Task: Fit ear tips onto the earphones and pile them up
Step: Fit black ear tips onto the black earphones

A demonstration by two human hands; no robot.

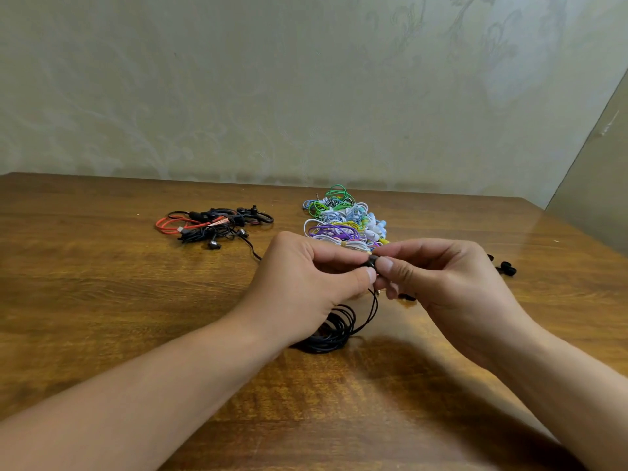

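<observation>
Where the thumbs meet above the brown wooden table (pixel 102 300), the left hand (pixel 306 283) and right hand (pixel 452 283) both pinch a small black earbud (pixel 371 262), its black coiled cable (pixel 334 329) resting below. Behind lie a multicoloured earphone pile (pixel 343 220) and, further left, a red-and-black earphone tangle (pixel 212 224); loose black ear tips (pixel 506 267) sit near the right edge.

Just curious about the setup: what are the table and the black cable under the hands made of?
The table looks like varnished wood or a wood-grain veneer: brown grain, glossy reflections. The black cable seems rubber- or plastic-coated: thin, smooth, slightly shiny, coiling loosely.
</observation>
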